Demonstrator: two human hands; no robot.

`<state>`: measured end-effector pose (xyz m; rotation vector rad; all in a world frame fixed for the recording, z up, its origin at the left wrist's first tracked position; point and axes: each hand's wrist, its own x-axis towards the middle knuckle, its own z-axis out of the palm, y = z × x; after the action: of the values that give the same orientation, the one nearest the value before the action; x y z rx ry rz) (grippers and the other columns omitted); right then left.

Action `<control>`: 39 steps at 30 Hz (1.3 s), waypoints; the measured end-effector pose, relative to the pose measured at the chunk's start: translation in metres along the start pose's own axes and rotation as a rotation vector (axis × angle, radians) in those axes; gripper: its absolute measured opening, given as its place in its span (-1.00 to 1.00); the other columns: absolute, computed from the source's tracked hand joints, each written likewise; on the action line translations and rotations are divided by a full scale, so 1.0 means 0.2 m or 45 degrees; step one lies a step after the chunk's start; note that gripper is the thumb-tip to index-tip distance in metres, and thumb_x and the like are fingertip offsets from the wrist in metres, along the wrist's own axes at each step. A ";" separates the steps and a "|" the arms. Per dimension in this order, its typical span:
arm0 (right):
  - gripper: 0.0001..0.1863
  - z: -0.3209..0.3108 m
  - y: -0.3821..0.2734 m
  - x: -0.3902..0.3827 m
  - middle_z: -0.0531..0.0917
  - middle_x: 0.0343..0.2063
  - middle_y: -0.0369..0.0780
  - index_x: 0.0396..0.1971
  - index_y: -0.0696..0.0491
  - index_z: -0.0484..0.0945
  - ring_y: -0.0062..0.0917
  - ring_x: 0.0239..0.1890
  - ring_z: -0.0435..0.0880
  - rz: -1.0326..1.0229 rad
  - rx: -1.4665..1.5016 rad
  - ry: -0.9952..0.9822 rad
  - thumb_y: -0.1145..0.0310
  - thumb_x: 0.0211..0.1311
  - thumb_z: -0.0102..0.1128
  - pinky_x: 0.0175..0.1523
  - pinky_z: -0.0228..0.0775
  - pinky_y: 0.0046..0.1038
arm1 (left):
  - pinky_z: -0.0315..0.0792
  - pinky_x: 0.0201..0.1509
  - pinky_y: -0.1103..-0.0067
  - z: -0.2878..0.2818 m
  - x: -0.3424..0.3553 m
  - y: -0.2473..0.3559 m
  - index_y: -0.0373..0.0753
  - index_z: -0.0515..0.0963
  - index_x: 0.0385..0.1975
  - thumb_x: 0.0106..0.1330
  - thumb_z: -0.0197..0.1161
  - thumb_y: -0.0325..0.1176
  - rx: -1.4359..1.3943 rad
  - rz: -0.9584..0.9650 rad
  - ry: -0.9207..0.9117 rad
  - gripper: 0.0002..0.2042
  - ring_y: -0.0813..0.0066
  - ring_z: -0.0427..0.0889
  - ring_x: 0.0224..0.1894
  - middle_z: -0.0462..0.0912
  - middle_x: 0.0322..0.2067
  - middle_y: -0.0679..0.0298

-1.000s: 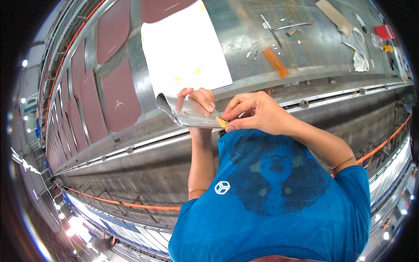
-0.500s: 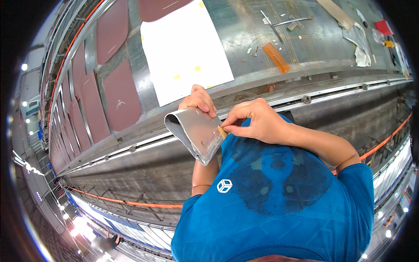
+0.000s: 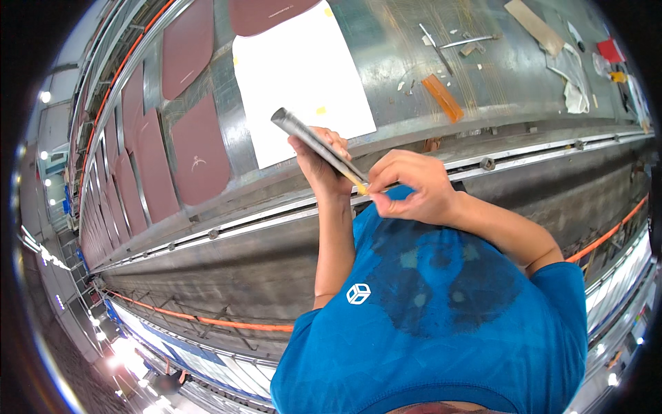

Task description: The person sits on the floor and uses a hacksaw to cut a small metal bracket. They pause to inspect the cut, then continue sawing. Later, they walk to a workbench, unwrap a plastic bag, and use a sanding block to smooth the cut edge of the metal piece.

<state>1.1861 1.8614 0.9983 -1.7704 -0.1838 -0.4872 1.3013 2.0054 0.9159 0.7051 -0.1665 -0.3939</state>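
My left hand [image 3: 323,171] grips a folded grey piece [image 3: 312,138], its thumb and fingers on opposite sides. It is seen almost edge-on, slanting from its rounded far end at upper left down to the right. At the near end my right hand [image 3: 419,185] has its thumb and forefinger pinched at a small yellow strip [image 3: 361,188], which looks like tape. The strip touches the folded piece; how firmly it is stuck there, I cannot tell. Beyond my left hand lies a large white sheet [image 3: 296,76] with small yellow pieces on it.
Several dark red rounded panels [image 3: 200,152] lie on the metal table at left. An orange block [image 3: 443,98], a pen-like silver tool [image 3: 469,41] and white scraps lie at right. A metal rail [image 3: 227,231] runs along the table's near edge.
My left hand has turned the folded piece from its broad face to nearly edge-on and tipped its rounded end up and away. My right hand stays at the yellow strip, shifted slightly right.
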 end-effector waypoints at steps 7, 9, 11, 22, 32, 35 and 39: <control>-0.86 -0.12 0.14 -0.05 0.61 -0.29 -0.26 -0.32 0.17 0.53 -0.61 -0.22 0.59 0.649 0.489 0.221 0.62 0.14 0.30 -0.05 0.44 -0.56 | 0.47 0.03 0.52 0.21 -0.03 0.05 -0.29 0.38 0.09 0.18 0.43 -0.40 0.438 -0.248 0.364 -0.50 0.49 0.58 -0.09 0.59 -0.10 0.21; -0.84 -0.13 0.13 -0.07 0.61 -0.32 -0.24 -0.36 0.16 0.54 -0.54 -0.25 0.60 0.490 0.174 0.159 0.64 0.08 0.32 -0.08 0.44 -0.55 | 0.45 0.04 0.52 0.23 -0.02 0.03 -0.30 0.37 0.10 0.19 0.41 -0.42 0.512 -0.210 0.373 -0.50 0.49 0.56 -0.08 0.57 -0.08 0.19; -0.82 -0.15 0.14 -0.09 0.63 -0.36 -0.21 -0.39 0.15 0.55 -0.46 -0.29 0.63 0.063 -0.327 0.056 0.65 0.01 0.36 -0.12 0.48 -0.51 | 0.48 0.00 0.51 0.19 0.01 -0.02 -0.31 0.37 0.11 0.21 0.37 -0.45 0.640 0.081 0.396 -0.52 0.45 0.57 -0.08 0.57 -0.09 0.18; -0.84 -0.35 0.22 -0.27 0.65 -0.37 -0.23 -0.35 0.16 0.59 -0.59 -0.30 0.63 0.464 -0.446 0.191 0.60 0.06 0.38 -0.16 0.51 -0.58 | 0.57 0.05 0.43 0.00 0.01 0.12 -0.31 0.33 0.17 0.35 0.23 -0.33 0.164 -0.109 0.516 -0.56 0.37 0.60 0.00 0.55 0.00 0.18; -0.80 -0.85 0.64 -1.45 0.45 -0.65 -0.37 -0.47 0.10 0.45 -0.73 -0.61 0.42 1.280 -0.704 0.640 0.49 0.14 0.36 -0.52 0.27 -0.66 | 0.66 -0.22 0.41 -0.04 0.02 0.01 -0.31 0.40 0.11 0.38 0.19 -0.26 -0.290 -0.376 0.438 -0.62 0.37 0.71 -0.20 0.66 -0.12 0.20; -0.77 -1.01 0.83 -1.91 0.45 -0.65 -0.38 -0.49 0.07 0.38 -0.72 -0.62 0.43 1.302 -0.899 0.635 0.49 0.15 0.32 -0.53 0.28 -0.64 | 0.64 -0.13 0.44 -0.01 0.06 -0.01 -0.30 0.40 0.10 0.36 0.23 -0.30 -0.251 -0.408 0.474 -0.62 0.39 0.69 -0.14 0.65 -0.11 0.21; -0.76 -0.94 0.69 -1.74 0.51 -0.52 -0.32 -0.35 0.06 0.34 -0.65 -0.54 0.50 1.447 -0.539 1.081 0.45 0.17 0.30 -0.48 0.36 -0.61 | 0.59 0.03 0.44 0.01 0.04 -0.01 -0.29 0.36 0.16 0.32 0.27 -0.35 0.113 -0.328 0.600 -0.57 0.39 0.62 -0.01 0.60 -0.05 0.21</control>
<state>0.8834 1.6913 0.7648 -1.5929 1.5201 -0.3827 1.3073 2.0000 0.9165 0.8917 0.3577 -0.4560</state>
